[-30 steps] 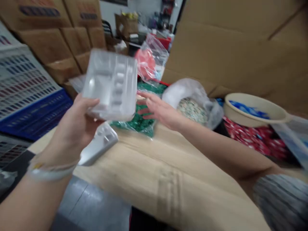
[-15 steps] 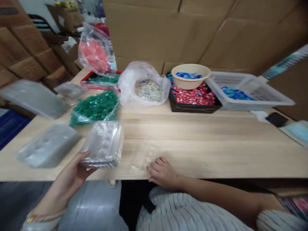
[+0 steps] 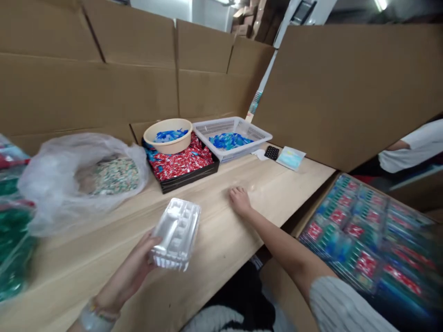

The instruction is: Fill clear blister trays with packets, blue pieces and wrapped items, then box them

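My left hand [image 3: 143, 258] grips a stack of clear plastic blister trays [image 3: 177, 233] by its near left end, holding it over the table. Molded compartments run along the top tray. My right hand [image 3: 240, 200] rests on the wooden table [image 3: 214, 230] with its fingers curled. A faint see-through glint shows beside those fingers, too unclear to name. Beyond the hands, a black tray [image 3: 190, 179] holds red and blue wrapped packets [image 3: 180, 163]. On top of the packets sits a cream bowl [image 3: 173, 146] of blue pieces.
A white plastic basket [image 3: 238, 153] with blue pieces stands at the back. A bag [image 3: 44, 184] of small pale pieces and green packets [image 3: 15, 249] lie left. Right are a black pad [image 3: 272, 152], a face mask [image 3: 290, 158] and a box of filled packs [image 3: 360, 230]. Another person's sleeve [image 3: 398, 161] shows.
The view has swung right, bringing in the box of filled packs. My left hand has carried the tray stack rightward, and my right hand has moved farther along the table.
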The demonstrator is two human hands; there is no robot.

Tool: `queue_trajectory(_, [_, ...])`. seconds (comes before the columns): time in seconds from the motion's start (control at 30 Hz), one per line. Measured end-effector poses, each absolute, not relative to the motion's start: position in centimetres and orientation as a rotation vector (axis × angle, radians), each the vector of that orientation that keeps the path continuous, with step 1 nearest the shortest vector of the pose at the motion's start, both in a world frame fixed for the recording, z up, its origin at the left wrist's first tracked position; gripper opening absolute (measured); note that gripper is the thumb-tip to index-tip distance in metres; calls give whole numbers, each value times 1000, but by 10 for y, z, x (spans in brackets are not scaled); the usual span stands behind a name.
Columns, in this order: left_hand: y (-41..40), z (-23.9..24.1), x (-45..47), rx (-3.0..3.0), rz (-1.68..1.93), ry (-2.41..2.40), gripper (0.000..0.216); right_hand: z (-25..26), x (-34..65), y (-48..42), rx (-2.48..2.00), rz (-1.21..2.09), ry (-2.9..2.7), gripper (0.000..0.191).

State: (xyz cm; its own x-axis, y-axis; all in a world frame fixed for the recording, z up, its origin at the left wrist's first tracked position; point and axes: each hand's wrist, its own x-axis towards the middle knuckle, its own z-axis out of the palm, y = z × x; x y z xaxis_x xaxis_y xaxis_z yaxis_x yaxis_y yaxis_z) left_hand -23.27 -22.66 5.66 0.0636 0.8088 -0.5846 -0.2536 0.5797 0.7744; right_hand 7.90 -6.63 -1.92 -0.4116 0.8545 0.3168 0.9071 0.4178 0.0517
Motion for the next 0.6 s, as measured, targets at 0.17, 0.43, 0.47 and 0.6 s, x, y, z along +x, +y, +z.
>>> queue_trajectory(0.17, [-178,43,-200,616,775,1358,57,-51,115,-16,-1463,-201,-2506,25])
queue_trajectory(0.43, [-123,65,-196,2180,451,1455,68,-2,99,-20,-1189,291,-2145,41])
queue_trajectory(0.47, [-116,67,-195,2335,355,1349,72,10,88,-30,-1083,490,-2178,44])
queue_trajectory(0.6, [-88,66,-198,2650,146,1066,74,42,50,-74,-980,1123,-2221,33])
